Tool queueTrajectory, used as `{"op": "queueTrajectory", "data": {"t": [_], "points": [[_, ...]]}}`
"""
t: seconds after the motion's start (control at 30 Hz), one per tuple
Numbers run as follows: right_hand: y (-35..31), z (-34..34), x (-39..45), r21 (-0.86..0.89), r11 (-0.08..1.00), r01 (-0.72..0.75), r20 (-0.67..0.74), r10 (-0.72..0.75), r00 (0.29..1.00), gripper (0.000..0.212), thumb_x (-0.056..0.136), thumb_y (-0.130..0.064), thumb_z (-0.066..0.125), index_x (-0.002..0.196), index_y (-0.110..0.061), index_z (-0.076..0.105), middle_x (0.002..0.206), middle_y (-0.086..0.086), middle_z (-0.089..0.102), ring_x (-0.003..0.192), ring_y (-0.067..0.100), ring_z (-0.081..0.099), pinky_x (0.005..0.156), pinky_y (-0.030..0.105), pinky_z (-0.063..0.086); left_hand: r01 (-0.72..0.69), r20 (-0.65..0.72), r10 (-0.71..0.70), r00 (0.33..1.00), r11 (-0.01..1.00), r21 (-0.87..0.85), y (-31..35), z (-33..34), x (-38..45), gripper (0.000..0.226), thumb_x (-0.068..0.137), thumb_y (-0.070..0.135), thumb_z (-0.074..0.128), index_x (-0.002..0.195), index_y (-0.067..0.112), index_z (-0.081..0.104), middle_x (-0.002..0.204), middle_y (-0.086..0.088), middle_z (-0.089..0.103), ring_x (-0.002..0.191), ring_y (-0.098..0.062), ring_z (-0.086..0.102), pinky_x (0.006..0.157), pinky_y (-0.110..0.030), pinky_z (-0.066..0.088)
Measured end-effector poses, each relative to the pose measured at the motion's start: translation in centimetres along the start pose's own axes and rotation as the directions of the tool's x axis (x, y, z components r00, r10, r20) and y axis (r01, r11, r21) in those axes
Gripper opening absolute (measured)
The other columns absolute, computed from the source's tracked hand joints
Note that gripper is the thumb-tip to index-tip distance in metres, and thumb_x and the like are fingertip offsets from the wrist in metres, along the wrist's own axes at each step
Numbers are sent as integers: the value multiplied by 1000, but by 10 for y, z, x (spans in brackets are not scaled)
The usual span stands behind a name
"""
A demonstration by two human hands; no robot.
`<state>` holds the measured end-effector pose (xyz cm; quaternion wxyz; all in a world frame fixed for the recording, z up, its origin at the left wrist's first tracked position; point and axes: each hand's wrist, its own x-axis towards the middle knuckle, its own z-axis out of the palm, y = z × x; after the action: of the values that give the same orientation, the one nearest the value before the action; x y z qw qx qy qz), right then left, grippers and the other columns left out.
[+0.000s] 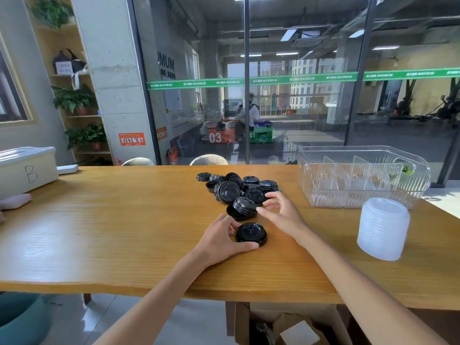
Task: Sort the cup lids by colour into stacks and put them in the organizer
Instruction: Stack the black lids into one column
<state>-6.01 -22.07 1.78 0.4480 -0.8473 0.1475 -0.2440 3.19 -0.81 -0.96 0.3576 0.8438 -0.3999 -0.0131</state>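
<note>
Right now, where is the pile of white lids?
The white lid stack stands on the table's right side, just in front of the clear organizer.

Wooden table (124,220) before glass wall (298,108)

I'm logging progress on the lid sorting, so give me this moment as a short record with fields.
black stack: short black stack on the table, near the front edge
left hand: left hand holds that stack between thumb and fingers
right hand: right hand reaches to the pile, fingertips at the nearest lids, grip unclear
loose lids: black lid pile behind the hands
white lids: white stack standing at right
organizer: clear organizer far right, no lids visible in it
</note>
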Motion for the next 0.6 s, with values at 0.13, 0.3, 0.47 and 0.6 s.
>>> {"op": "queueTrajectory", "data": {"t": [0.13,0.3,0.47,0.6], "points": [[-2,21,24,-96,992,-76,48,80,996,89,80,-62,86,149,-23,46,130,-3,63,118,16,62,100,35,51,-6,-1,6,1000,1000,-3,-1,1,0,72,65,77,89,114,29,65,117,19,55,103,2,59,86,-19,48],[-1,36,40,-102,990,-99,11,100,995,103,70,-69,89,150,-23,45,131,-2,64,121,19,63,100,36,52,-18,-7,18,1000,1000,-5,-4,2,1,73,65,78,88,113,28,65,117,19,56,104,1,60,90,-24,53],[8,41,40,-72,994,-86,-43,83,996,82,76,-54,93,141,-26,53,129,-2,69,116,18,66,101,40,54,-30,-7,30,1000,1000,-10,-3,3,1,73,65,78,87,114,29,65,117,18,56,104,2,59,90,-23,52],[11,41,38,-32,997,-68,-60,66,996,75,77,-49,93,138,-26,56,129,-5,69,115,14,65,101,38,53,-32,-3,32,999,999,-11,-3,2,1,71,66,78,87,113,29,65,117,18,56,104,1,59,92,-25,53]]}}
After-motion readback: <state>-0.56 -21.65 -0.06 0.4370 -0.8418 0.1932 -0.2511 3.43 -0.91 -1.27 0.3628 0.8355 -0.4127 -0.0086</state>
